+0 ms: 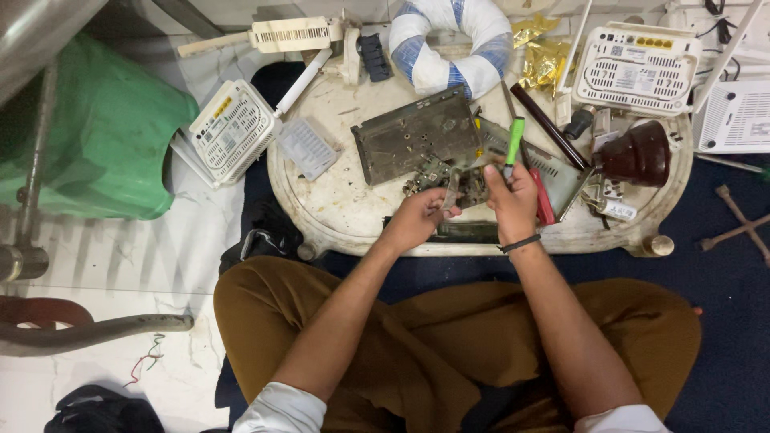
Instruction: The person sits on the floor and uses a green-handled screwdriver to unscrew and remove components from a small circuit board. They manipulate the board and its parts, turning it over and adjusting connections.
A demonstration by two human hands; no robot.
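On the low table I see a circuit board at the near edge, a metal plate just behind it, a router left.

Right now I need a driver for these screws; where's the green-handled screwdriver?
In the head view, the green-handled screwdriver stands in the right hand, right of the grey metal chassis, its tip at the circuit board.

Glossy green plastic screwdriver handle, matt grey metal plate
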